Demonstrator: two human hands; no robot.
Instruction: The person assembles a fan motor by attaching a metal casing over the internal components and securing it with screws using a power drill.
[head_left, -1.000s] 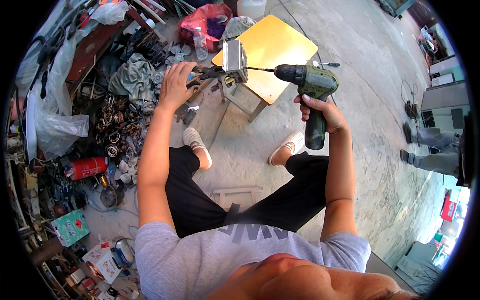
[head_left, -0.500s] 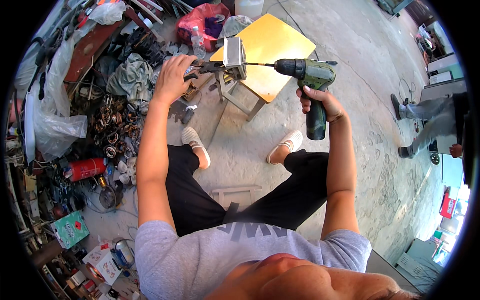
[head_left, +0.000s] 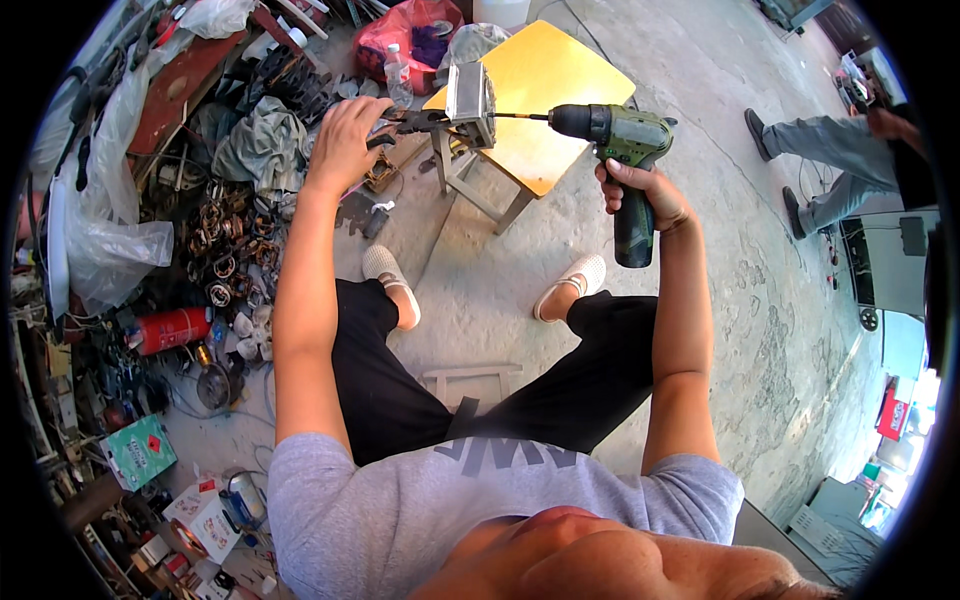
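Observation:
My left hand (head_left: 342, 150) is closed around the handles of dark pliers (head_left: 418, 120), whose jaws meet a square silver metal housing (head_left: 467, 92). The housing is held above the near left edge of a yellow-topped wooden stool (head_left: 555, 75). In my right hand (head_left: 655, 192) is a green and black cordless drill (head_left: 637, 138), gripped by its handle. Its long thin bit (head_left: 520, 116) points left, and the tip reaches the right side of the housing; whether it is inside a hole cannot be made out.
Scrap parts and copper coils (head_left: 225, 240) pile up along the left, with a red cylinder (head_left: 172, 330) among them. A red plastic bag (head_left: 400, 35) and a clear bottle (head_left: 397, 75) lie beyond my left hand. At the right, another person's legs (head_left: 840, 145) stand on the concrete floor.
The other person at the right has shifted farther away, toward the top of the view. My hands keep the same hold, with the drill and housing barely moved.

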